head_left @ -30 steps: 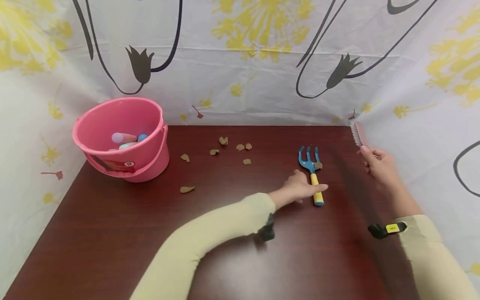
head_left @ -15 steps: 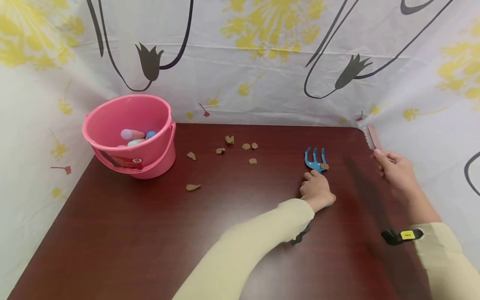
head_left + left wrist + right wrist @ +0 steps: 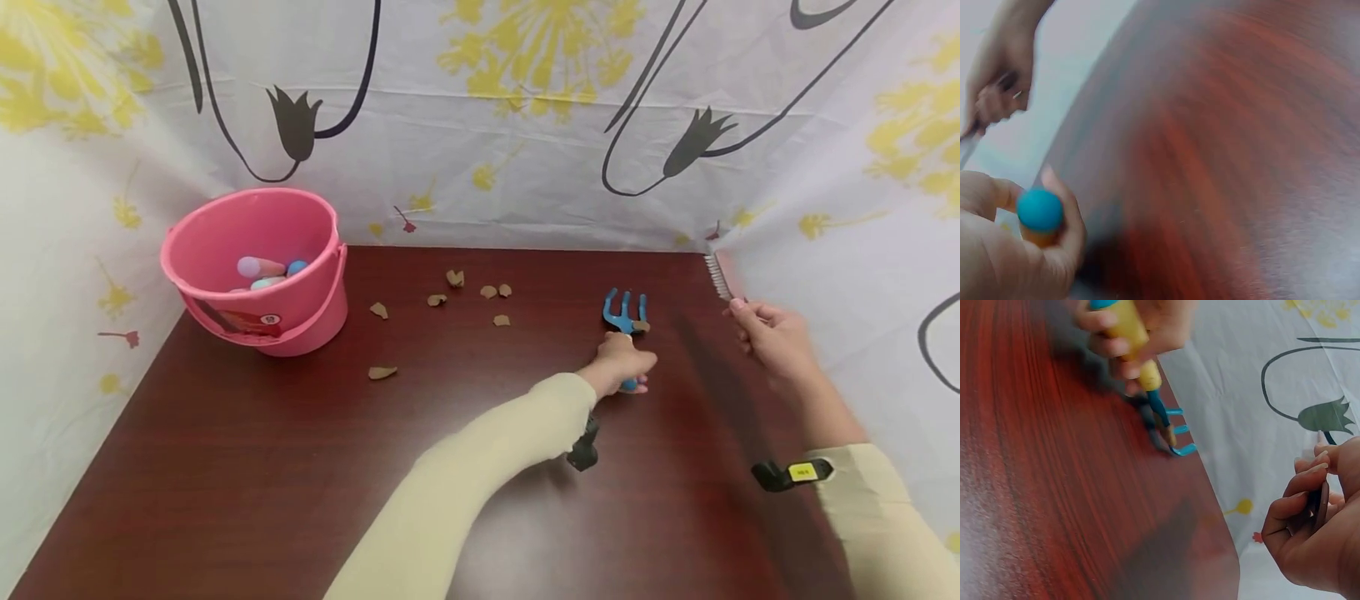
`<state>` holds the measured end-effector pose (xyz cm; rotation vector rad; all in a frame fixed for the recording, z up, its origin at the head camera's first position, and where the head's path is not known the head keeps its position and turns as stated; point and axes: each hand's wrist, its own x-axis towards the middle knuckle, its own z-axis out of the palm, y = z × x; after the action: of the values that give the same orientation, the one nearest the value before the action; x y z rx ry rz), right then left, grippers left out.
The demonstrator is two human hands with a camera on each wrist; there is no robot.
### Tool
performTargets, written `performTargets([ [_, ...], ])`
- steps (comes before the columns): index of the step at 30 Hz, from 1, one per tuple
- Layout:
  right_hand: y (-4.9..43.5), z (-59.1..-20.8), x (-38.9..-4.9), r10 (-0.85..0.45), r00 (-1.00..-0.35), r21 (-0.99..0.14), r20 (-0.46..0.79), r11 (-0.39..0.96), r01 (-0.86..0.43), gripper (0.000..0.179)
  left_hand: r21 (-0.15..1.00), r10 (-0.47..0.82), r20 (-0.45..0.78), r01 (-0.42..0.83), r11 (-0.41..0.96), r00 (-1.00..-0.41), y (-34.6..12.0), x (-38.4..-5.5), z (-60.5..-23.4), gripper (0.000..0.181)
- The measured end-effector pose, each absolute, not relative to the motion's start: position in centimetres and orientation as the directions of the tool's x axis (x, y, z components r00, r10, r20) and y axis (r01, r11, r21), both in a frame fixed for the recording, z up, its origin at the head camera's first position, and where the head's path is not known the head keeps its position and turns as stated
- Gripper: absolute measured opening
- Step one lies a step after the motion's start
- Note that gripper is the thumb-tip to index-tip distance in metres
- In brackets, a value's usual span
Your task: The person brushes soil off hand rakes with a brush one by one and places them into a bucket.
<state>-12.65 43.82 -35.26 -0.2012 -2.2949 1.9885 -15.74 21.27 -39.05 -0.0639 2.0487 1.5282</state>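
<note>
My left hand [image 3: 621, 357] grips the yellow handle of a small blue hand rake [image 3: 618, 318]. The handle [image 3: 1129, 331] looks raised off the table in the right wrist view; whether the tines touch the wood I cannot tell. Its blue end cap [image 3: 1040, 209] pokes out between thumb and fingers in the left wrist view. A brown flake [image 3: 641, 326] lies at the base of the tines. At the right, my right hand [image 3: 776, 340] holds a pink brush [image 3: 722, 273] by its handle, with pale bristles towards the left. The brush head is out of the right wrist view.
A pink bucket [image 3: 307, 329] with several pastel pieces inside stands at the back left. Several brown flakes, one of them a long flake [image 3: 382, 372], lie scattered on the dark red table [image 3: 247, 467]. A patterned white cloth [image 3: 525, 200] hangs behind and at both sides.
My left hand has gone from reaching over the rake to gripping its handle, and the handle has tipped up. My right hand still holds the brush in about the same place.
</note>
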Motion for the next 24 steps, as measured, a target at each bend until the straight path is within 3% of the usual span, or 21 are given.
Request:
performTargets([
  [2, 43.6, -35.4, -12.6, 0.155, -0.988, -0.988, -0.010, 0.148, 0.033, 0.021, 0.880, 0.355, -0.470, -0.459, 0.119, -0.808, 20.1, -16.1, -38.5, 0.027],
  [5, 43.2, -35.5, -12.5, 0.142, -0.990, -0.991, -0.004, 0.133, 0.023, 0.021, 0.877, 0.400, -0.425, -0.478, -0.039, -0.812, 18.4, -16.9, -38.4, 0.012],
  [14, 41.8, -35.6, -13.1, 0.056, -0.998, -0.989, -0.012, 0.145, 0.020, 0.024, 0.878, 0.362, -0.399, -0.465, -0.115, -0.843, 12.6, -19.1, -39.0, 0.021],
  [24, 39.6, -36.3, -14.4, -0.041, -0.999, -0.999, -0.019, 0.051, 0.016, 0.031, 0.872, 0.356, -0.343, -0.436, -0.222, -0.869, 5.1, -19.8, -37.9, 0.009],
])
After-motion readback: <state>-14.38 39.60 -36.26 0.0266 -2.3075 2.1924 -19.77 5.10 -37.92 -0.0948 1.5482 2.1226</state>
